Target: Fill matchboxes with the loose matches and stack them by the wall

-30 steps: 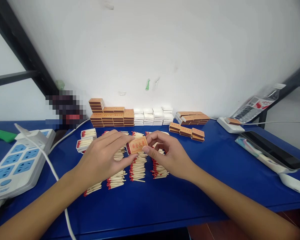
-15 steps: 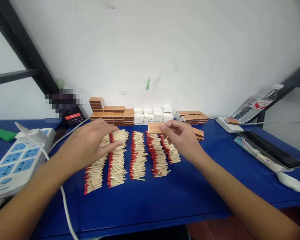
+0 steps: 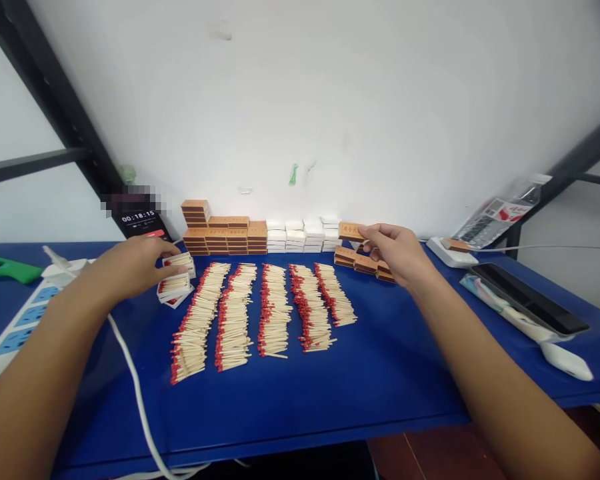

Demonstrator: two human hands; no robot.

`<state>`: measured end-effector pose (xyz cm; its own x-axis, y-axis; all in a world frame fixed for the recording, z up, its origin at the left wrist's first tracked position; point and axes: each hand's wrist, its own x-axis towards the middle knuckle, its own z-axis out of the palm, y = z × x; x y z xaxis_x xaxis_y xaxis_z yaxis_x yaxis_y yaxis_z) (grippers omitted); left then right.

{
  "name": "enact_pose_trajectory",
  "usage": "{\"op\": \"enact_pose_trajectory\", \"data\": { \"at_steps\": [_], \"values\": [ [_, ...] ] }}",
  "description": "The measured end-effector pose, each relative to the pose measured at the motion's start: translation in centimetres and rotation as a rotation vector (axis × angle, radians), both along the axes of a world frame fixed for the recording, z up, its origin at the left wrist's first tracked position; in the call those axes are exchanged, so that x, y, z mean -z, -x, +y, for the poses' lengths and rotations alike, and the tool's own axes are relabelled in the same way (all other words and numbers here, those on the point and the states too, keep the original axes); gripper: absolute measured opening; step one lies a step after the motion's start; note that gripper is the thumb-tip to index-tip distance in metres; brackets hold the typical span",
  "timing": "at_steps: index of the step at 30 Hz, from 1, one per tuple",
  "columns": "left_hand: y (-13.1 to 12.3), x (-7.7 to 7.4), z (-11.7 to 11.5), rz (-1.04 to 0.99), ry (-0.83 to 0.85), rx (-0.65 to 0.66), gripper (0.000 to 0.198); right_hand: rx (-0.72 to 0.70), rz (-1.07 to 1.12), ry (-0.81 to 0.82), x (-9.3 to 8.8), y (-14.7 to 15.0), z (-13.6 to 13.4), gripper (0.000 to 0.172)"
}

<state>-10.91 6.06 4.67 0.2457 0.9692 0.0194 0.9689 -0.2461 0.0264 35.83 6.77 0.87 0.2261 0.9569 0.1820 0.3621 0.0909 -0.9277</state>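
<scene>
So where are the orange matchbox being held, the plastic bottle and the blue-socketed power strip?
Held orange matchbox (image 3: 349,231): head view, printed face.
Plastic bottle (image 3: 504,211): head view, its label.
Power strip (image 3: 27,319): head view, a blue socket.

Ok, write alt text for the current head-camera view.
A person's right hand holds an orange-and-brown rectangular matchbox, while the left hand is at white rectangular trays of red-tipped wooden matches. Between them, five rows of loose matches lie on a blue table, with stacked orange-and-brown boxes and white box-shaped pieces behind.
</scene>
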Motion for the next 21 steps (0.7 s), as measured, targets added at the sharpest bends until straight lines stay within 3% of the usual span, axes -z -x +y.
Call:
{"op": "enact_pose_trajectory", "data": {
  "at_steps": [4,7,11,13,17,19,21],
  "values": [
    [0.3,0.2,0.0,0.007,-0.004,0.000,0.055,-0.038,-0.046,0.029,-1.3,-2.4,-0.2,0.046],
    [0.5,0.3,0.2,0.052,-0.097,-0.003,0.061,-0.184,-0.168,0.082,-2.5,-4.8,-1.0,0.053],
    [0.1,0.4,0.2,0.058,-0.184,0.050,0.060,-0.458,-0.375,0.334,-3.2,-7.3,-1.8,0.055],
    [-0.3,0.3,-0.1,0.046,-0.213,0.081,0.055,-0.517,-0.465,0.512,-2.7,-7.8,-1.7,0.056],
    [-0.8,0.1,-0.6,0.039,-0.282,0.101,0.048,-0.459,-0.582,0.791,-1.6,-8.4,-1.1,0.059],
    [-0.9,0.0,-0.7,0.040,-0.310,0.105,0.048,-0.403,-0.645,0.778,-1.4,-8.8,-1.0,0.060],
    [-1.0,-0.1,-0.8,0.039,-0.319,0.112,0.050,-0.329,-0.728,0.635,-1.5,-9.4,-1.0,0.059]
  ]
}}
